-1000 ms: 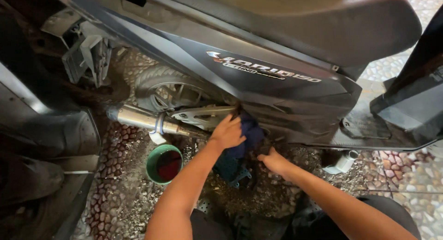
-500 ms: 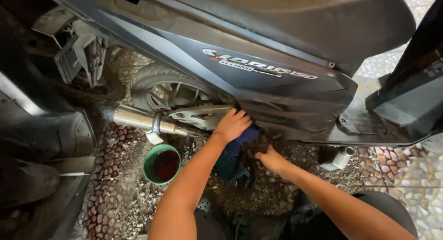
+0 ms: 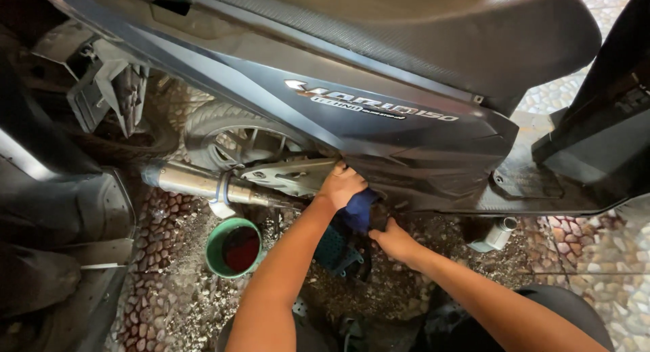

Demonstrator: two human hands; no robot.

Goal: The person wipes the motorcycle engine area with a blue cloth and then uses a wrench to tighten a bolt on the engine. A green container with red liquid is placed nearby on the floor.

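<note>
- Both hands are sitting slightly higher and closer under the scooter's side panel than half a second ago, and the rag is showing less of itself below them; the cup and the exhaust are keeping their places in the frame.
- Left hand (image 3: 342, 185), at the centre of the frame, is pressing the blue rag (image 3: 357, 210) up against the lower edge of the panel (image 3: 379, 132); its fingers are curled over the cloth, closed on it, knuckles facing the camera.
- Right hand (image 3: 395, 239), just below and to the right, is reaching under the panel beside the rag; its fingers are bending in toward the dark underside, and whether they are gripping anything cannot be told.
- Rag is bunching between the two hands, touching the left one and hanging a little below it, in front of a dark teal part (image 3: 336, 247).
- Exhaust (image 3: 196, 183), a silver pipe, is lying left of the left hand, running toward the rear wheel (image 3: 233, 139) in the upper left.
- Green cup (image 3: 233, 247) holding a dark red liquid is standing on the pebbled floor (image 3: 176, 291), lower left of centre, near the left forearm.
- Small grey bottle (image 3: 496, 234) is lying on the floor at the right, well apart from the hands.
</note>
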